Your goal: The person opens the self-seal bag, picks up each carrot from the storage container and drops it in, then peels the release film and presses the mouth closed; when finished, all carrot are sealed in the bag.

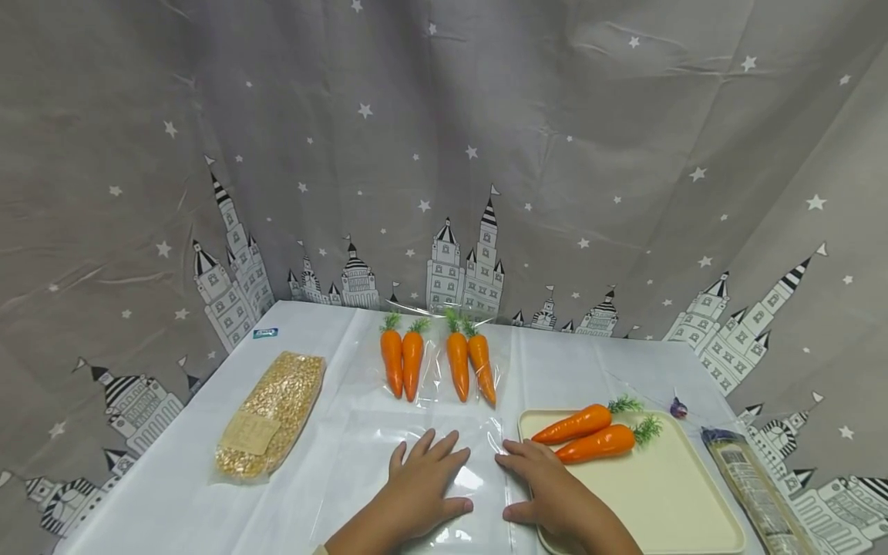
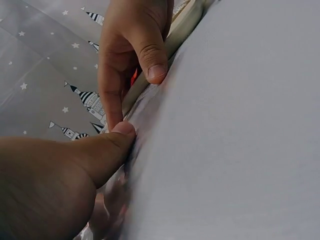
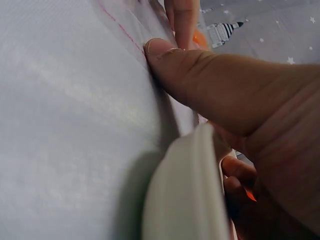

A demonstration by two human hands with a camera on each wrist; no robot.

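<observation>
A grey curtain (image 1: pixel 590 154) printed with castles and stars runs from the left side right across the back, behind a table (image 1: pixel 180 501) covered in white cloth. At the far left of the table lies a clear bag of yellowish grains (image 1: pixel 291 393), slanted, with a tan label (image 1: pixel 250 433) near its front end; beyond it, near the back edge, is a small blue packet (image 1: pixel 265 333).

Next come four orange carrots (image 1: pixel 391 362) in two pairs under clear plastic (one bag or two, I cannot tell), green tops toward the curtain. In front of them an unfilled-looking clear bag (image 1: pixel 361 455) lies flat on the table. The left hand (image 1: pixel 426 486) rests over it, palm down, fingers spread and thumb out to the side.

The right hand (image 1: pixel 555 489) is at that bag's right edge, fingers loosely extended and thumb held apart, with its wrist over the left side of a cream tray (image 1: pixel 673 501). Two loose carrots (image 1: pixel 597 445) lie on the tray, tips pointing toward this hand. Just beyond the tray's back right corner sits a small purple wrapped sweet (image 1: pixel 678 408), and along its right side lies a long packet (image 1: pixel 752 486).
</observation>
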